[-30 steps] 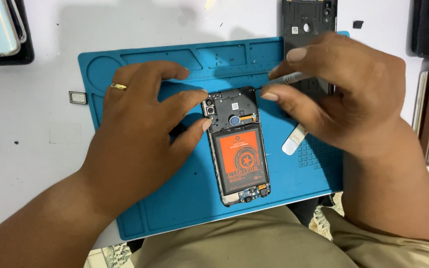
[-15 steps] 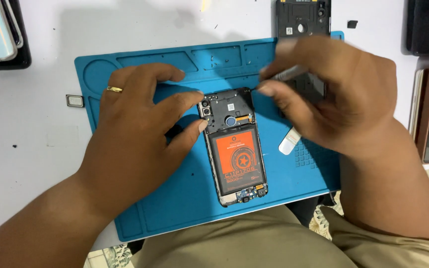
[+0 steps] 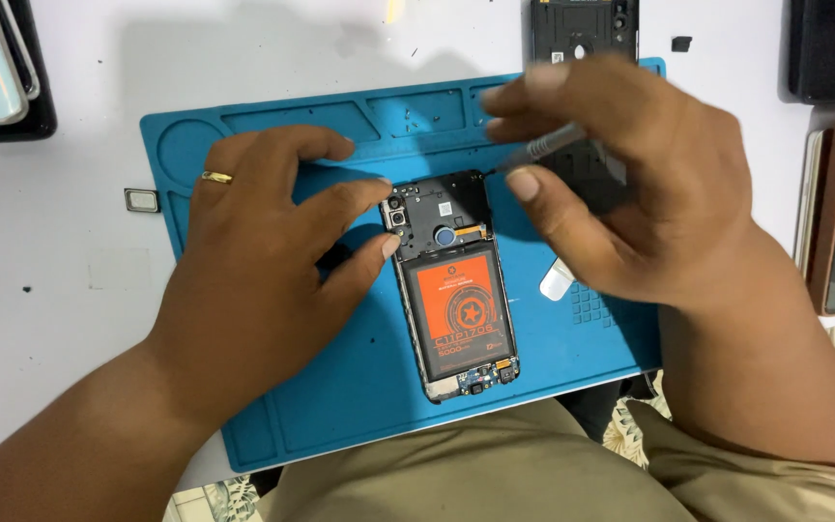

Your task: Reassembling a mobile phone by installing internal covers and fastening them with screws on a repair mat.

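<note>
Since the earlier frames the right hand point(image 3: 630, 184) has lifted a little toward the upper edge of the mat, and the tip of its tool has shifted from beside the phone to the phone's upper right corner. That hand is clenched around a thin grey screwdriver point(image 3: 543, 150), pinched between thumb and fingers, its dark tip touching the corner of the opened phone point(image 3: 451, 280). The phone lies back-side up near the centre of the frame on a blue repair mat point(image 3: 340, 396), showing an orange battery point(image 3: 464, 304) below a dark circuit section. The left hand point(image 3: 263, 251), wearing a gold ring point(image 3: 215, 178), rests spread on the mat with its thumb and forefinger pressing against the phone's upper left edge, grasping nothing. A small white pry tool point(image 3: 555, 283) lies on the mat just right of the phone, partly under the right hand. A black back cover point(image 3: 582, 24) sits on the white worktop point(image 3: 50, 242) at top centre.
</note>
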